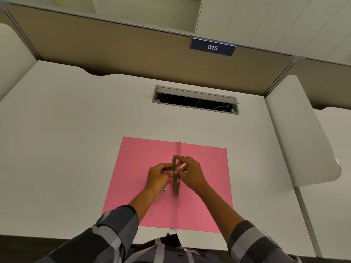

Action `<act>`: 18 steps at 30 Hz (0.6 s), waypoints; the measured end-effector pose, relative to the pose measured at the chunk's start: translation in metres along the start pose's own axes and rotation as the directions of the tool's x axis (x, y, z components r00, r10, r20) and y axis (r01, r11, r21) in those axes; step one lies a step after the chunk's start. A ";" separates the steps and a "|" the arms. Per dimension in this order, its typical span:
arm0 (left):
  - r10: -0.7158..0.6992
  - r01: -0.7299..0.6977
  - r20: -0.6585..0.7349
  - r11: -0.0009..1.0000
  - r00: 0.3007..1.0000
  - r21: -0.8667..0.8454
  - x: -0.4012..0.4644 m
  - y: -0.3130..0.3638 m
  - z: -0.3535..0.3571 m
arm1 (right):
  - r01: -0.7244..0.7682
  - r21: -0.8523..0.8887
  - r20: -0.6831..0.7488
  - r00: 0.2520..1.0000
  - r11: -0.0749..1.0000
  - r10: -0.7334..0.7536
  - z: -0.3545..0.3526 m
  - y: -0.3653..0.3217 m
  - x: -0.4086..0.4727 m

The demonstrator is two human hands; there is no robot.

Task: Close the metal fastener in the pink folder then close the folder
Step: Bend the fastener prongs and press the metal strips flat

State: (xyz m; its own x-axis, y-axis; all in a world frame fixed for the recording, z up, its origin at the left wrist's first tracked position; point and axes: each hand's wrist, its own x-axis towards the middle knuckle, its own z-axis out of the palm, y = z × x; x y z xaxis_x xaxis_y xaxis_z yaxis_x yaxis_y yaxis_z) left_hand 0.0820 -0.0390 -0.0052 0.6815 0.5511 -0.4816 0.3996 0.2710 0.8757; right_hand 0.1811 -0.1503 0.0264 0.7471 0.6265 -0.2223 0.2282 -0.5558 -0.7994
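- Lowest in the frame I see the plaid sleeves (117,230) and shirt front of the person, both forearms reaching up toward the middle.
- The pink folder (205,186) lies open and flat on the white desk (76,130), in the lower centre of the frame, its centre crease running up and down.
- The metal fastener (175,177) sits along that crease: a narrow brass-coloured strip, standing up off the paper, with a second short metal piece (164,188) just left of it.
- My left hand (158,177) has its fingers curled and pinched at the strip's left side.
- My right hand (190,172) grips the strip from the right, fingers bent around its upper part.
- Above the folder, a grey cable slot (195,100) is open; a blue "015" tag (212,47) hangs in the upper right.
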 end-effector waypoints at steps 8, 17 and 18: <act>0.005 -0.004 -0.009 0.999 1.000 0.038 0.000 -0.007 -0.006 | -0.025 -0.107 -0.015 1.000 0.994 0.024 0.004 0.002 0.007; 0.288 -0.354 0.206 0.772 0.935 0.528 -0.012 -0.027 -0.021 | -0.047 -0.293 0.046 0.997 0.955 0.063 0.007 0.016 0.018; 0.304 -0.394 0.250 0.718 0.919 0.574 -0.013 -0.029 -0.021 | -0.044 -0.300 0.052 0.997 0.953 0.063 0.007 0.018 0.019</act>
State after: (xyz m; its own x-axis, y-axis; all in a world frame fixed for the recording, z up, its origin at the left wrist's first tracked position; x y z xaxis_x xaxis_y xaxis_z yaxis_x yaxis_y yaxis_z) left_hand 0.0483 -0.0373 -0.0239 0.9011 0.3921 -0.1849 0.3705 -0.4751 0.7981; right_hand 0.1951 -0.1449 0.0043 0.7264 0.6180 -0.3006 0.3718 -0.7213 -0.5844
